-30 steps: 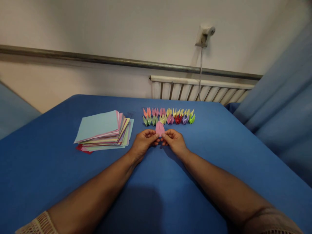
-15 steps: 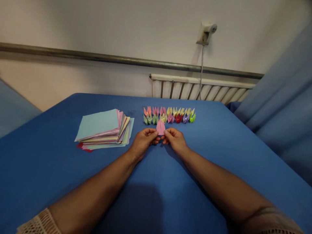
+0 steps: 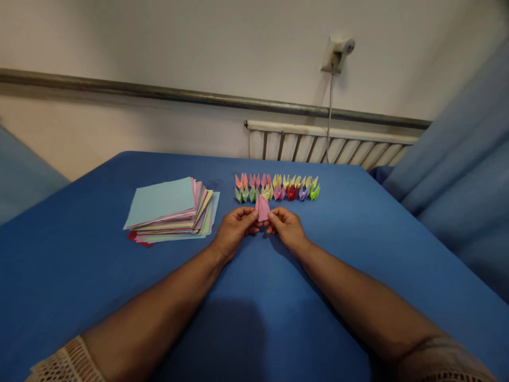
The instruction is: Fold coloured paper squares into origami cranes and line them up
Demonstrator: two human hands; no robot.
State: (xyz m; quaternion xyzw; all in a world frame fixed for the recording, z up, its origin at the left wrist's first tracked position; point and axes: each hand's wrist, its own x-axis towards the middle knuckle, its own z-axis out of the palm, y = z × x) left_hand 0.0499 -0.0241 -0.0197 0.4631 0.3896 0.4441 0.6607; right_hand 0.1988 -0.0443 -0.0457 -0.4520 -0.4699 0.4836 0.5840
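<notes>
Here, between the hands: a small, narrow folded piece of pink paper (image 3: 263,209) is held over the smooth blue table (image 3: 342,228), one end pointed toward twelve o'clock.
Left hand (image 3: 238,225): clamped on the pink paper, which is pinched by thumb and fingers at about eight o'clock.
Right hand (image 3: 285,228): clamped likewise, the same paper being gripped at about four o'clock.
Folded figures: two rows of small, pointed, multicoloured paper figures (image 3: 292,193) are set just beyond, between twelve and two o'clock; red, lilac and lime green are seen in the front row.
Paper stack: a loose pile of flat coloured paper sheets (image 3: 163,201), topped by light blue, is seen at nine o'clock.
</notes>
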